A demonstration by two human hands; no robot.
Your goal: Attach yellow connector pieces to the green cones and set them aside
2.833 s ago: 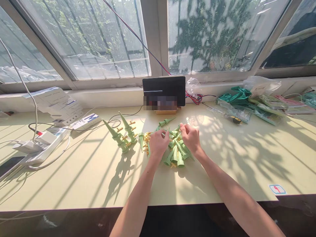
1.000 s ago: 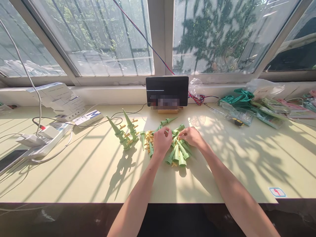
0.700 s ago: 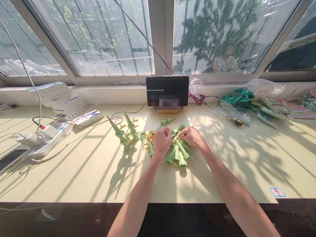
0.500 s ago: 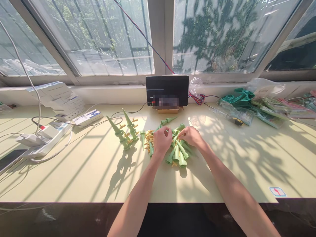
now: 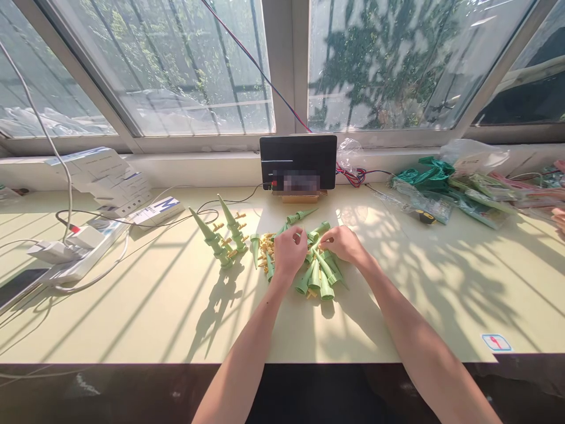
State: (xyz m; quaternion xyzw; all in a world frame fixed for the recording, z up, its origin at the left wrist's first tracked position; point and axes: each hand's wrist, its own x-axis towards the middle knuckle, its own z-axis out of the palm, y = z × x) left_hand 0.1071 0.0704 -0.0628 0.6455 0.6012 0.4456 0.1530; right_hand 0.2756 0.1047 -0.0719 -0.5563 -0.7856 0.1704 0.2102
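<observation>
Both hands are over a pile of green plastic watering spikes (image 5: 325, 285) with small yellow valves among them. My left hand (image 5: 290, 250) is closed in a pinch at the pile's middle; what its fingertips hold is too small to make out. My right hand (image 5: 341, 244) is closed too, its fingertips among the green pieces on the right; whether it grips one is hidden. Yellow valves (image 5: 266, 244) lie just left of my left hand. Further left, two assembled spikes (image 5: 233, 224) stand point up, with yellow valves sticking out of their sides.
A dark tablet (image 5: 299, 159) leans on a small cardboard stand behind the pile. On the left are a power strip (image 5: 90, 253), cables and white boxes (image 5: 101, 176). Plastic bags (image 5: 472, 194) and a yellow-black tool (image 5: 426, 217) lie right. Another person's hand (image 5: 559, 221) shows at the right edge.
Another person's hand has come into view at the right edge, by the plastic bags. My own hands stay in nearly the same place over the pile.
</observation>
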